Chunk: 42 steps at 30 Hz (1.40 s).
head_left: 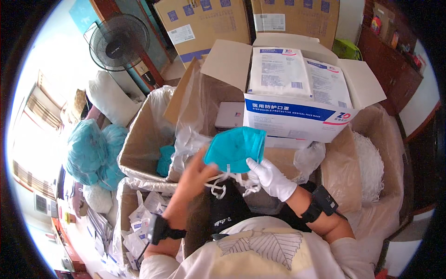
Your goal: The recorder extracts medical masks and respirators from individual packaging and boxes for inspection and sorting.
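Note:
A teal folded face mask point(234, 148) with white straps is held up over my lap. My right hand point(272, 177), in a white glove, is closed on its lower right edge, thumb in front. The straps point(222, 182) dangle below it in loose loops. My bare left hand point(193, 174) is at the mask's left edge, smeared by motion, so its grip cannot be made out. Just beyond the mask is an open white carton point(288, 122) filled with flat white packets point(280, 69).
Left of me stand a plastic-lined box point(141, 139) with a teal mask inside and another holding torn white packets point(144, 214). Teal bundles in clear bags point(86, 151) lie farther left. A lined box on the right holds white strands point(370, 162). A fan point(118, 44) and large cartons point(209, 30) stand behind.

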Each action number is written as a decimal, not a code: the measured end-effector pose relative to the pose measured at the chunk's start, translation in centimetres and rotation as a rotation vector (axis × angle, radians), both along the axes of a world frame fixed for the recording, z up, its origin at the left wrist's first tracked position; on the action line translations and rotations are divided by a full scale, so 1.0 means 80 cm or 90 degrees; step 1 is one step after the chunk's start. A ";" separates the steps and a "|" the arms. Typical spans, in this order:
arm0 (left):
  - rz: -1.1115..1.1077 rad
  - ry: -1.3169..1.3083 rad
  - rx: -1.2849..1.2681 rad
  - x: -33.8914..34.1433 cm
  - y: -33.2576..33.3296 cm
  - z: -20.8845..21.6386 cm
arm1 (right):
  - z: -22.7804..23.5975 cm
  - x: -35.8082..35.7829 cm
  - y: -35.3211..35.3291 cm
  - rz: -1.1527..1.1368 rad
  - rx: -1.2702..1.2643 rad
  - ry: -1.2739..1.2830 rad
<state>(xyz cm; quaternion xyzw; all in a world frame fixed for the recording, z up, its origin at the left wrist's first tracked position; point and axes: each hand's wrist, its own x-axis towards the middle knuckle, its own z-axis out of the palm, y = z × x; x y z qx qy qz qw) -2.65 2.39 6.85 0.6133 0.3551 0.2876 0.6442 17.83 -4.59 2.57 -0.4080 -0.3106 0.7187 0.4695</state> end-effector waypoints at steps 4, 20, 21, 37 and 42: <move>0.231 0.390 0.370 0.005 0.015 0.048 | 0.017 -0.021 -0.004 -0.023 0.092 -0.098; 0.003 0.235 0.370 0.054 0.006 -0.077 | 0.080 -0.048 -0.014 -0.037 0.489 -0.227; 0.081 0.302 0.315 0.032 0.025 -0.093 | 0.087 -0.065 -0.021 -0.025 0.286 -0.043; 0.538 0.108 0.344 -0.222 0.113 -0.065 | 0.149 -0.004 -0.105 -0.030 0.402 -0.103; 0.465 -0.134 -0.038 -0.092 0.085 -0.015 | 0.103 0.025 -0.022 -0.244 0.584 -0.605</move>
